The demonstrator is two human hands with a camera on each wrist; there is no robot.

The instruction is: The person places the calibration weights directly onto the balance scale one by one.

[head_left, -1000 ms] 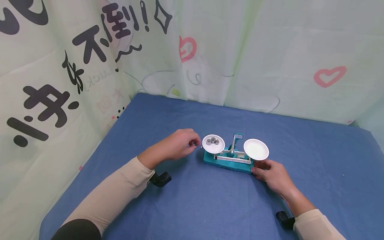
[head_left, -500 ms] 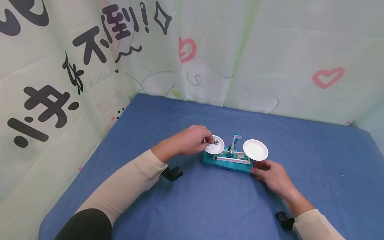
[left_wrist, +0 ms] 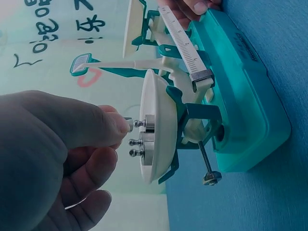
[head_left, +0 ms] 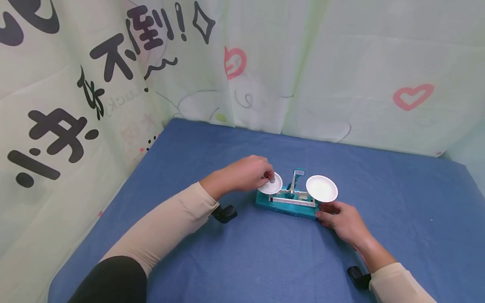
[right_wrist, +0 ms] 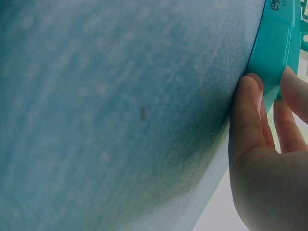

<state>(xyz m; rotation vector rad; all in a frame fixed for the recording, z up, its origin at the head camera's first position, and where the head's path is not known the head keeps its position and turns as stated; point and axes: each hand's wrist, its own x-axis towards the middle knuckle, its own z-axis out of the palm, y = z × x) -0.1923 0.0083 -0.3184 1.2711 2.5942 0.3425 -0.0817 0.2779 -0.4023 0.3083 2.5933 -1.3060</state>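
Observation:
A balance scale (head_left: 288,208) with a teal base stands on the blue cloth. Over its left pan (head_left: 275,186) is my left hand (head_left: 248,173), whose thumb and fingertip pinch a small metal weight (left_wrist: 129,123), mostly hidden by the fingers. Several knobbed metal weights (left_wrist: 148,150) stand in that white pan in the left wrist view, close beside the held one. My right hand (head_left: 346,223) holds the right end of the base, with the thumb on one side and fingers at the other in the right wrist view. Above it, the right pan (head_left: 322,189) bears nothing.
Blue cloth (head_left: 273,261) covers the table around the scale. A pale printed curtain (head_left: 341,63) hangs along the back and left edges. From the scale's left end sticks out a threaded rod with a metal nut (left_wrist: 211,178).
My left hand has come in from the left of the scale to over the left pan, carrying the small weight. The right hand stays on the base.

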